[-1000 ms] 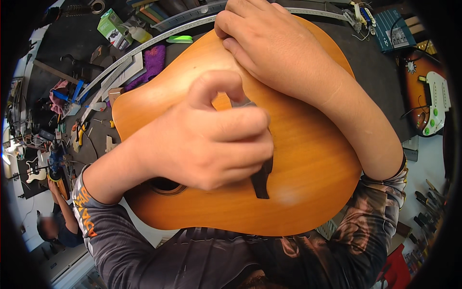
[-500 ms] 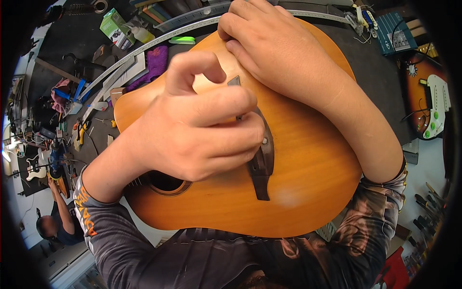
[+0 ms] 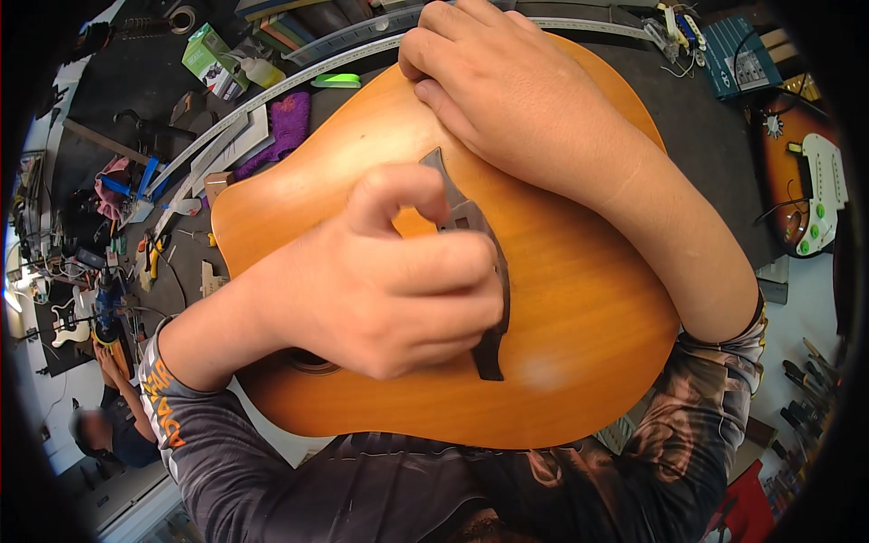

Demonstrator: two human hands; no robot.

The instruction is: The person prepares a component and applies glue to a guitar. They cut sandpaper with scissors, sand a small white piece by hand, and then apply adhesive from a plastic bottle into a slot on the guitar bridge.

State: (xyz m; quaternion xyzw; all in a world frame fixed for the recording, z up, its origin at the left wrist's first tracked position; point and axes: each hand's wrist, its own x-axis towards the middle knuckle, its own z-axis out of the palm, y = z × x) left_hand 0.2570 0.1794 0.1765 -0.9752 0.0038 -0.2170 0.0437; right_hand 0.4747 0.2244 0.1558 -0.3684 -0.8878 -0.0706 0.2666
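Observation:
An acoustic guitar [image 3: 579, 299] with an orange-brown top lies face up before me. My left hand [image 3: 398, 290] is over its dark bridge [image 3: 490, 357], with fingers curled in. Part of the bridge and most of the soundhole [image 3: 312, 361] are covered by that hand and wrist. Whatever the curled fingers may hold is hidden. Across the upper part of the guitar lies my right forearm; my right hand [image 3: 516, 90] rests on the top, its bent fingers reaching over the far edge.
A long metal ruler [image 3: 353, 52] curves behind the guitar. Purple cloth [image 3: 286, 127], a green-handled item [image 3: 337, 80] and a green box [image 3: 214, 61] lie at the far left. An electric guitar body [image 3: 806, 181] is at right. Another person [image 3: 113, 425] works at far left.
My left hand has moved a little toward me and to the right over the bridge, uncovering the bridge's far end. My right hand stays put on the guitar.

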